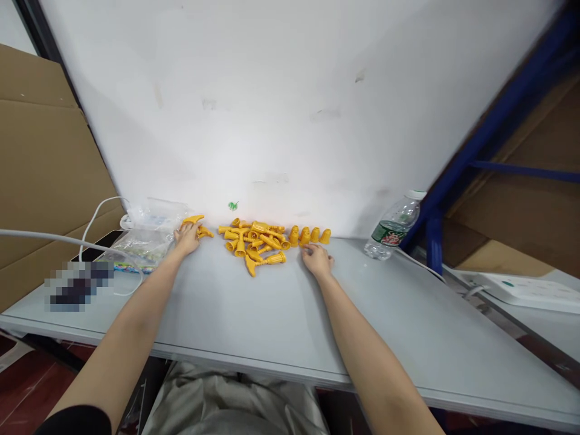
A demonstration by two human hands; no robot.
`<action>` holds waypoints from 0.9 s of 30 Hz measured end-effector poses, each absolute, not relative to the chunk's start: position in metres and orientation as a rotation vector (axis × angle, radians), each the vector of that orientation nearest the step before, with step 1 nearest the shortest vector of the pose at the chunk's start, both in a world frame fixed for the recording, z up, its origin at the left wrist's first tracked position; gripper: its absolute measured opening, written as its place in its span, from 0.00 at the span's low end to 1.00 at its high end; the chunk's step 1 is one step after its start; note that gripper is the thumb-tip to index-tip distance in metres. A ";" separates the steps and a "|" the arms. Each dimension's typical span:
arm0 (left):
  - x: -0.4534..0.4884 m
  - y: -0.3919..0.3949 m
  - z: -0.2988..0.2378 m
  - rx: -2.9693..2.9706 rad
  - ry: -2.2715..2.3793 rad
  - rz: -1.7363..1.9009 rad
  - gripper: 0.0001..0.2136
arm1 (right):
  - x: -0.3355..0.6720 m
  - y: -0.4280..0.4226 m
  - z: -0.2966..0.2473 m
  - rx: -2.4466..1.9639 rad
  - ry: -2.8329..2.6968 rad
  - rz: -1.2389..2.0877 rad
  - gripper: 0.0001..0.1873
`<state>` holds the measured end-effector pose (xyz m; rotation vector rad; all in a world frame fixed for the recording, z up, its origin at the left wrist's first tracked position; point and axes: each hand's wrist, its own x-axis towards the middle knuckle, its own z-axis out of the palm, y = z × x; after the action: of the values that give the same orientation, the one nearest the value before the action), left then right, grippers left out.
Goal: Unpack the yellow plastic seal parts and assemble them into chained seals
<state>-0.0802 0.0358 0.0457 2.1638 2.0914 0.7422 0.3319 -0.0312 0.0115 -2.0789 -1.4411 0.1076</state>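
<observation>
At the left of the work area, my left hand (188,237) closes its fingers over yellow plastic hook-ended pieces (196,219); the grip is partly hidden by the hand. My right hand (317,261) rests on the table with loosely bent fingers and no visible object in them. Its fingertips are just in front of several small yellow plastic cups (316,234) standing upside down near the wall. Between my hands lies a loose pile of yellow plastic pieces (258,235) with ridged shafts and flared ends. One hooked yellow piece (265,261) lies at the pile's front.
A clear plastic bag (145,232) and a white cable (54,234) lie on the left, beside a cardboard box (45,157). A tilted water bottle (394,226) stands right, near a blue metal frame (434,241) and white power strip (530,290). A white panel (290,121) borders the grey table (244,320).
</observation>
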 end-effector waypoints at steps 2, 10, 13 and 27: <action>-0.085 0.039 0.043 2.221 2.056 0.678 0.28 | 0.332 -0.031 0.011 -2.076 -1.438 0.101 0.19; -0.082 0.044 0.030 2.222 1.937 0.839 0.19 | 0.330 -0.033 0.014 -2.089 -1.437 0.124 0.18; -0.080 0.040 0.027 2.173 1.977 0.777 0.22 | 0.330 -0.035 0.016 -2.106 -1.450 0.142 0.18; -0.071 0.031 0.026 2.062 2.084 0.988 0.15 | 0.329 -0.035 0.017 -2.081 -1.418 0.150 0.16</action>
<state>-0.0714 0.0314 0.0257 2.0619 2.0843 0.9882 0.3289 -0.0352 0.0167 -2.0810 -1.4185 0.1505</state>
